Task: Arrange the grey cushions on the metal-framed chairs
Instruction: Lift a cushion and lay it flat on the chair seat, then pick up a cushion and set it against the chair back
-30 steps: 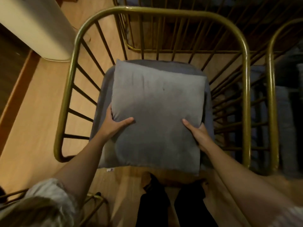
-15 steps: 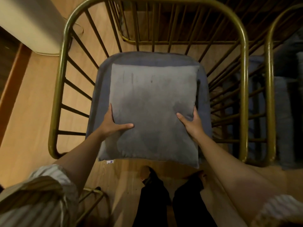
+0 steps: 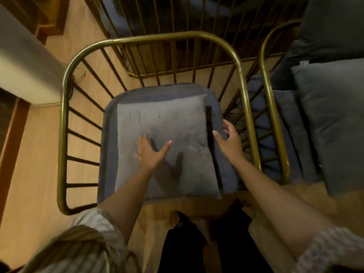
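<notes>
A square grey cushion (image 3: 177, 123) lies flat on the darker grey seat pad (image 3: 110, 154) of a brass-coloured metal-framed chair (image 3: 157, 37). My left hand (image 3: 150, 153) hovers open just above the cushion's middle, fingers spread, its shadow falling on the fabric. Off the cushion's right edge, over the seat pad, my right hand (image 3: 229, 141) is open too and holds nothing. A second metal-framed chair (image 3: 266, 75) stands close on the right with a grey cushion (image 3: 334, 119) on it.
A third brass frame (image 3: 149, 56) stands behind the near chair. A pale rounded furniture edge (image 3: 25, 62) juts in at the left over the wooden floor (image 3: 31, 174). My dark trouser legs (image 3: 189, 249) stand right at the chair's front.
Both hands have let go of the cushion, which now rests flat on the seat. They have lifted off it with fingers spread, and the view has pulled back and up.
</notes>
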Demonstrator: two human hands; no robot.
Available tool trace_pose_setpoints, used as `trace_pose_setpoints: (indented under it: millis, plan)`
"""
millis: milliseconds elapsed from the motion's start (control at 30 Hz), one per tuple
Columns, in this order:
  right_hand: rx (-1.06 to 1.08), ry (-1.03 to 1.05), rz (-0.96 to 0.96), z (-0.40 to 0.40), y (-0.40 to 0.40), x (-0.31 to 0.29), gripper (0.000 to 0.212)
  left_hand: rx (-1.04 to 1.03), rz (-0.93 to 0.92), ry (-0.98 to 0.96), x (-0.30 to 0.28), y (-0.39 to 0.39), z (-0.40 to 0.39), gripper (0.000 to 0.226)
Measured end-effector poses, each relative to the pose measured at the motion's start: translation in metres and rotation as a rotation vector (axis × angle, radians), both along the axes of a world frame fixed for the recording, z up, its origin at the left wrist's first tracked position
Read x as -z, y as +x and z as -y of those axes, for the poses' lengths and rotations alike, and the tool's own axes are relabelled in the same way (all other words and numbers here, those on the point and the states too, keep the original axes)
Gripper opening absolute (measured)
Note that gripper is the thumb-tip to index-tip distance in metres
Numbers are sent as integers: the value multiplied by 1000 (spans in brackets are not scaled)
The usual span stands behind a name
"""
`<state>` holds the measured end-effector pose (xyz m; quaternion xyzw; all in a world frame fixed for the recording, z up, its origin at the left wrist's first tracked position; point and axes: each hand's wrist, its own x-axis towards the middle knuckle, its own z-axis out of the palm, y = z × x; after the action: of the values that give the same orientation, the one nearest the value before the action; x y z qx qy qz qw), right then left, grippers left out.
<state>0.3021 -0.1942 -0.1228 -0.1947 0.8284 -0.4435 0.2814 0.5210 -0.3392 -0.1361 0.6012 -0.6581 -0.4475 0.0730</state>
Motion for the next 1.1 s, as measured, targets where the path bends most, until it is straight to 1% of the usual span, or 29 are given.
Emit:
trace_pose_setpoints:
  millis: [67,100,200,267,367,467,533,600,667,733,767,833,867,933,967,1000,1100]
  plan:
    - [68,-31,-68,-22,-21,-22,52,78,-37,14,-16,-38,-18,126]
    - [106,-48,-119,-36,-34,-32,46,123,-56,18,-25,-58,-29,119]
    - [238,-73,-345,-86,-87,-50,33,231,-132,-16,-45,-119,-66,84]
    - [336,-17,-483,-127,-133,-60,33,293,-169,-40,-55,-163,-94,68]
    - [419,131,-652,-188,-201,-72,33,392,-187,-53,-67,-225,-137,60]
    - [473,250,-674,-251,-266,-84,39,435,-212,-51,-71,-287,-178,53]
    - [500,322,-641,-291,-310,-90,46,436,-238,-20,-69,-329,-205,52]
    - [499,366,-554,-325,-355,-93,56,389,-280,102,-61,-372,-229,58]
    - [505,397,-393,-353,-396,-93,70,298,-306,261,-53,-409,-248,74]
    - [520,422,-208,-375,-428,-96,91,200,-331,384,-46,-441,-265,89]
    - [528,422,-118,-384,-442,-97,96,160,-348,433,-48,-453,-274,87]
    - [556,406,33,-398,-462,-92,101,55,-359,509,-47,-470,-288,83]
    - [581,387,105,-404,-469,-90,108,1,-351,540,-46,-476,-293,89]
    - [616,351,231,-411,-481,-83,126,-79,-353,604,-43,-484,-294,113]
    - [621,325,257,-413,-484,-80,130,-99,-359,623,-43,-486,-292,122]
    - [637,298,262,-415,-488,-78,130,-115,-363,645,-42,-489,-289,122]
    - [681,227,299,-414,-491,-90,133,-162,-424,643,-50,-494,-285,96]
